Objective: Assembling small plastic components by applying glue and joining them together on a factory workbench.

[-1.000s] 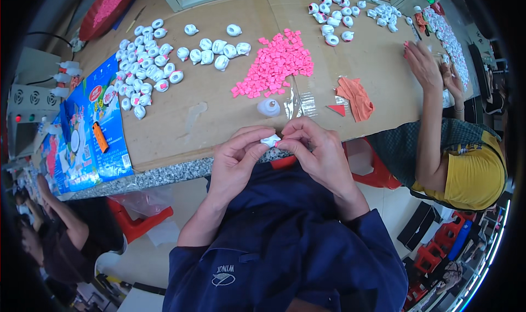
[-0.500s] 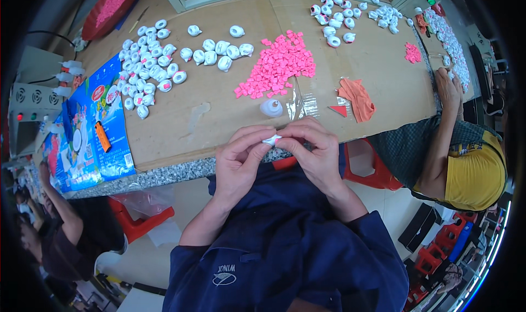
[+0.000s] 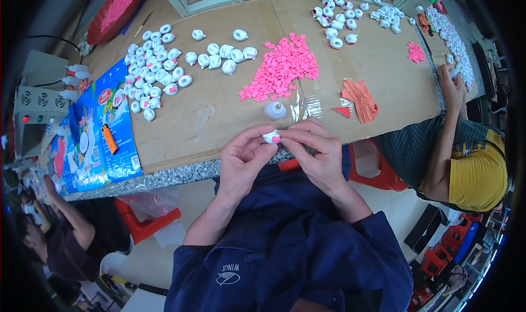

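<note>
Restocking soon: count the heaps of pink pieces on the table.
3: a large heap mid-table, a small heap at its right end, and a red tray filled with them at the far left. More may lie out of view.

We see little of the small white piece [image 3: 270, 137]: our left hand [image 3: 241, 159] and right hand [image 3: 318, 153] fingertips cover most of it. Its pink spot is too small to make out.

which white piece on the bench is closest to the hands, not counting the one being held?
The lone white cone-shaped piece standing beside the clear plastic bag, just above the left hand and right hand. All other white pieces lie in clusters farther back.
</note>
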`<move>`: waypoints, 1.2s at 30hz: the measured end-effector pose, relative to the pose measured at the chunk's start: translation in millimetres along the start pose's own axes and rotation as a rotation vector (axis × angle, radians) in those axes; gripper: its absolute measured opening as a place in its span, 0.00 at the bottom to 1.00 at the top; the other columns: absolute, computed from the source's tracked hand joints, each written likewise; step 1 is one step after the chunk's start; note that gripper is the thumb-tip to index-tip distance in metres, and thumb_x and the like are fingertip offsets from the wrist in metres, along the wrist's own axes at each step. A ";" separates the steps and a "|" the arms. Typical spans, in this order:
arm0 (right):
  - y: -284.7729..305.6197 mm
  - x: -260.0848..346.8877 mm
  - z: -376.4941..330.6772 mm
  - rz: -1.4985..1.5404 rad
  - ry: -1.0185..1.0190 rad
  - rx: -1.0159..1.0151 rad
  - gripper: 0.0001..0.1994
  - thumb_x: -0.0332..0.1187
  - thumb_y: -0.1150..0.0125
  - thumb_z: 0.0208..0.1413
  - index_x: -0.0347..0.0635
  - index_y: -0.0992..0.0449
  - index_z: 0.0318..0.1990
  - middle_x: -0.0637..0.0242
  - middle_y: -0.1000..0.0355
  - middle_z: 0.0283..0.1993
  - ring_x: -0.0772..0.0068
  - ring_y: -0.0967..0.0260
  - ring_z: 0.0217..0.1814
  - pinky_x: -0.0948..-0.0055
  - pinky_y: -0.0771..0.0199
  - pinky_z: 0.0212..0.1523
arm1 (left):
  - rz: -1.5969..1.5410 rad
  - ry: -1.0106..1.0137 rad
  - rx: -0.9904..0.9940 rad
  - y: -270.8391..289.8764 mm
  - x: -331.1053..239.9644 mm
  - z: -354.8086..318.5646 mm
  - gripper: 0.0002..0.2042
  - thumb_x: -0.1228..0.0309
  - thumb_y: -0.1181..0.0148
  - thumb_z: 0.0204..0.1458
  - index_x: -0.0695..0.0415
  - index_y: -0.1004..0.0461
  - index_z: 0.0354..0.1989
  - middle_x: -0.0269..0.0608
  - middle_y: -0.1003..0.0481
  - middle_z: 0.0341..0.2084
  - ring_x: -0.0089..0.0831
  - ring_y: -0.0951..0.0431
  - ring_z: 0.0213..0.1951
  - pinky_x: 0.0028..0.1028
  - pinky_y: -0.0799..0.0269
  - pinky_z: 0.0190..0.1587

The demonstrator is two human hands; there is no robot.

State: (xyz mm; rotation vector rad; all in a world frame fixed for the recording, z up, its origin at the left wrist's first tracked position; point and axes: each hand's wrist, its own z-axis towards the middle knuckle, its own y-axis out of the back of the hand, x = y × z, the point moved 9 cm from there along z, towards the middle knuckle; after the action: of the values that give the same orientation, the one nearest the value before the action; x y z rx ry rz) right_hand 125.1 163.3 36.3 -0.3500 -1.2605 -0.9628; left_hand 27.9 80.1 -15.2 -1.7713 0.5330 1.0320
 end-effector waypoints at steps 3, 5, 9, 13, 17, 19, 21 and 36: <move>-1.7 8.6 0.9 -0.040 0.044 0.023 0.09 0.19 0.39 0.40 0.36 0.23 0.32 0.63 0.29 0.29 0.72 0.34 0.31 0.77 0.35 0.32 | 0.055 -0.052 -0.026 0.9 -4.7 -0.5 0.12 0.84 0.49 0.49 0.67 0.32 0.43 0.44 0.30 0.42 0.26 0.29 0.44 0.21 0.33 0.48; -0.4 12.5 1.0 -0.054 0.062 0.017 0.09 0.19 0.39 0.39 0.36 0.23 0.32 0.63 0.29 0.28 0.71 0.34 0.31 0.77 0.35 0.32 | 0.109 -0.095 -0.029 0.7 -8.1 -1.3 0.11 0.85 0.49 0.49 0.67 0.32 0.42 0.44 0.30 0.42 0.26 0.29 0.44 0.21 0.33 0.48; 0.7 16.9 0.0 -0.114 0.114 -0.008 0.10 0.19 0.39 0.38 0.36 0.23 0.32 0.63 0.30 0.28 0.69 0.35 0.31 0.76 0.35 0.32 | 0.129 -0.092 -0.020 0.0 -8.3 1.0 0.11 0.85 0.49 0.49 0.67 0.31 0.42 0.44 0.31 0.44 0.26 0.29 0.44 0.21 0.32 0.48; 0.5 20.0 -1.6 -0.105 0.138 -0.021 0.09 0.19 0.39 0.38 0.35 0.23 0.32 0.63 0.30 0.28 0.69 0.34 0.30 0.76 0.34 0.31 | 0.162 -0.090 -0.012 -0.8 -9.7 -0.4 0.11 0.86 0.48 0.48 0.67 0.31 0.41 0.44 0.31 0.43 0.25 0.28 0.43 0.21 0.32 0.47; -2.6 9.3 -3.1 -0.078 0.086 -0.013 0.09 0.19 0.39 0.38 0.35 0.23 0.32 0.63 0.29 0.28 0.69 0.34 0.30 0.76 0.34 0.31 | 0.318 -0.122 -0.026 -4.0 -20.0 2.0 0.10 0.86 0.48 0.47 0.66 0.28 0.39 0.43 0.30 0.42 0.24 0.28 0.42 0.20 0.32 0.46; -1.9 7.4 -3.7 -0.058 0.069 -0.007 0.10 0.19 0.38 0.38 0.35 0.23 0.32 0.62 0.29 0.28 0.70 0.34 0.30 0.76 0.34 0.31 | 0.402 -0.143 -0.046 -1.2 -29.0 1.3 0.10 0.85 0.47 0.47 0.65 0.27 0.38 0.43 0.30 0.42 0.25 0.28 0.42 0.20 0.31 0.45; 0.5 2.0 -3.6 -0.050 0.021 -0.006 0.09 0.20 0.37 0.38 0.35 0.24 0.32 0.63 0.30 0.28 0.71 0.34 0.31 0.77 0.34 0.31 | 0.485 -0.162 -0.070 9.1 -35.9 2.5 0.09 0.84 0.46 0.47 0.64 0.26 0.37 0.43 0.30 0.41 0.25 0.28 0.41 0.20 0.31 0.44; -9.9 -8.1 24.9 -0.272 0.075 -0.030 0.19 0.25 0.34 0.36 0.37 0.28 0.41 0.63 0.31 0.40 0.70 0.36 0.38 0.74 0.35 0.38 | 1.638 -0.681 -0.260 5.0 -95.1 84.0 0.12 0.77 0.43 0.40 0.59 0.27 0.36 0.42 0.28 0.31 0.38 0.33 0.38 0.33 0.39 0.41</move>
State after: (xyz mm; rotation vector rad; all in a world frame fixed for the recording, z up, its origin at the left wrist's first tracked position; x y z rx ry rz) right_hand 101.6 178.3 34.1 -0.1656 -1.2460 -1.2163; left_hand -61.4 144.6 48.2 -0.7233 1.4718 2.7143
